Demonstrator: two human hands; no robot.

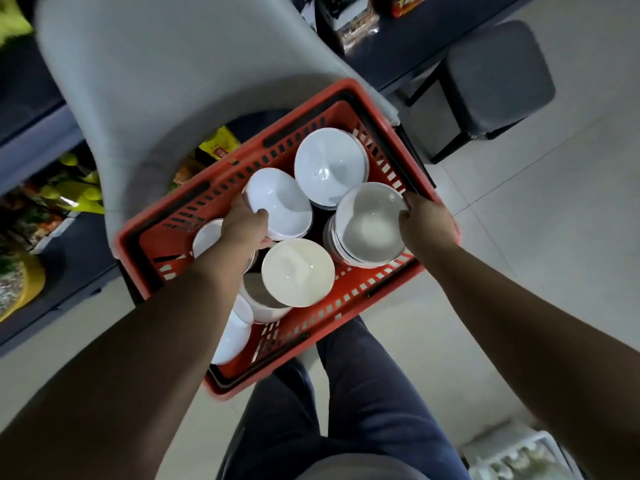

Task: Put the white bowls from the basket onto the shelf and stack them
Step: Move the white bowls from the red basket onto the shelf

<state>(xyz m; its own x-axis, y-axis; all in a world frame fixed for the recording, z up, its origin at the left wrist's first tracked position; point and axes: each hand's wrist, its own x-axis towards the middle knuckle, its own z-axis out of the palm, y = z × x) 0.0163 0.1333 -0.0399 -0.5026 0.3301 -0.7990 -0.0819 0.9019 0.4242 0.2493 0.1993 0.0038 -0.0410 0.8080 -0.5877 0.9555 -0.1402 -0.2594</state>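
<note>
A red plastic basket (349, 299) sits on a grey chair in front of me and holds several white bowls, some in stacks. My left hand (244, 226) grips the rim of a tilted white bowl (282, 202) near the basket's left side, thumb inside the bowl. My right hand (427, 221) holds the edge of the top bowl (369, 225) of a stack at the basket's right side. Another stack (329, 166) stands at the far end, and a cream-tinted bowl (298, 273) lies in the middle. More bowls (232, 337) lie under my left forearm.
The grey chair's back (145, 74) rises behind the basket. Dark shelves (38, 140) with packaged goods run along the left. A grey padded stool (495, 77) stands at the upper right on the pale tiled floor. My legs in dark trousers are below the basket.
</note>
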